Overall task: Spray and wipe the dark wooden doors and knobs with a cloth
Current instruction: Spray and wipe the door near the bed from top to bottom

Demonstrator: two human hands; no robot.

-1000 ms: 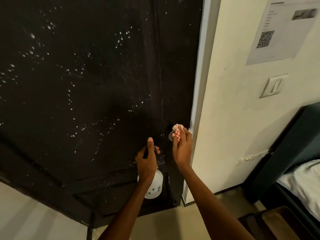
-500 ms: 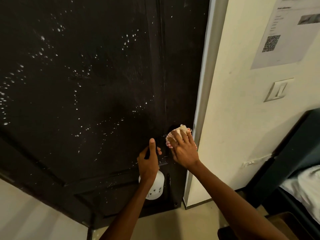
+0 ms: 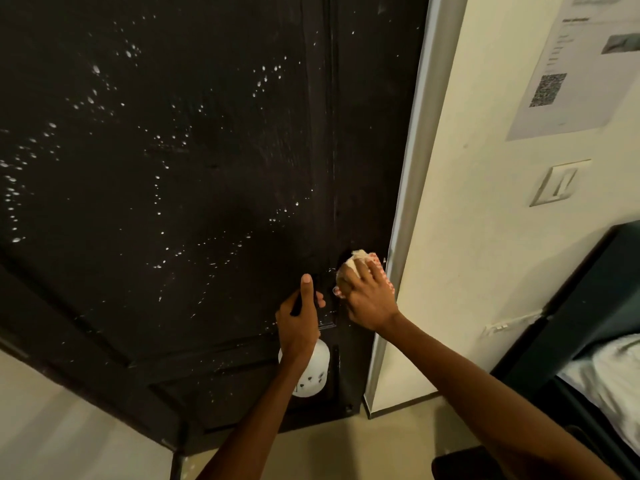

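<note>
2 hands (image 3: 369,299) (image 3: 299,322), cloth (image 3: 360,263) probably covering knob, door (image 3: 173,168)

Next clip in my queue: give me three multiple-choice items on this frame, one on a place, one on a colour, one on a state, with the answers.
1. Where is the cloth pressed?
A. On the door near its right edge
B. On the wall switch
C. On the floor

2. What colour is the body of the spray bottle?
A. Blue
B. White
C. Green

3. What is the state of the upper part of the door?
A. Wiped dry
B. Covered with paper
C. Speckled with spray droplets

Answers: 1 A, the right hand holds the cloth against the dark wood beside the frame. 2 B, a white body shows below the left hand. 3 C, pale droplets are scattered across it.
</note>
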